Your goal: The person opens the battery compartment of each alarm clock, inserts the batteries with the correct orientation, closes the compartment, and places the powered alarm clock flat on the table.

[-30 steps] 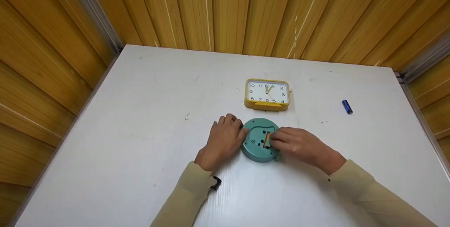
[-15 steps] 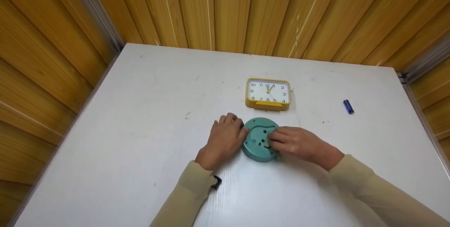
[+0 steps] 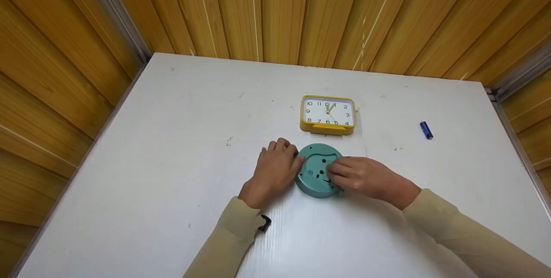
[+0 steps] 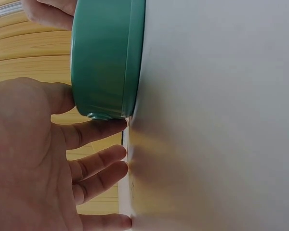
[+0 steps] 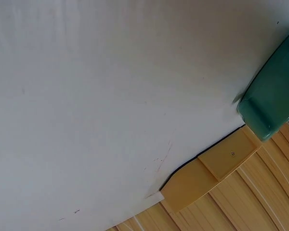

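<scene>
The round green clock (image 3: 312,168) lay back up between the grips. The left grip (image 3: 275,169), loosely spread, touched its side, the palm (image 4: 24,154) showing only in the left wrist view. The right grip (image 3: 366,179) bent its fingertips onto the back, any hold hidden. Beyond both, the yellow clock (image 3: 329,116) read 1 to 12, legible only from the head view.

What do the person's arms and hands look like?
The left hand and right hand are bare, ungloved. The left sleeve and right sleeve are long, plain beige. A small black piece juts out near the left cuff; its nature is unclear.
</scene>
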Demonstrator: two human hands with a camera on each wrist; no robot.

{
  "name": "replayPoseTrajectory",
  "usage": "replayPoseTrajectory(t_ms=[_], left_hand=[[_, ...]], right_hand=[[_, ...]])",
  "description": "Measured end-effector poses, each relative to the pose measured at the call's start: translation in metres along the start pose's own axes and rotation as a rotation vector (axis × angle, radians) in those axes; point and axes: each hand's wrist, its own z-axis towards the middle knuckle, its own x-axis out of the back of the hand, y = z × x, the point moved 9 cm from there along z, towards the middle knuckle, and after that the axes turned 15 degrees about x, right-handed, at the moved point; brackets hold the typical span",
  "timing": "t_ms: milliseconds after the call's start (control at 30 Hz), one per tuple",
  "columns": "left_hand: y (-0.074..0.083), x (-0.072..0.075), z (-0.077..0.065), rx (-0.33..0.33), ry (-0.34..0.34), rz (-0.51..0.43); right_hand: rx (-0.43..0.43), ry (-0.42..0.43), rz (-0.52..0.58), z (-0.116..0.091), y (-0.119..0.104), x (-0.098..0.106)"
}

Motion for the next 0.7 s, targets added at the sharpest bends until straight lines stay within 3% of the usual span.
replayPoseTrajectory(t_ms=[700], left_hand=[[-0.0002,-0.0008,0.0002,0.007,-0.006,-0.006]], right_hand=[[-0.032,-0.022,0.043,-0.002,-0.0013,-0.0032]])
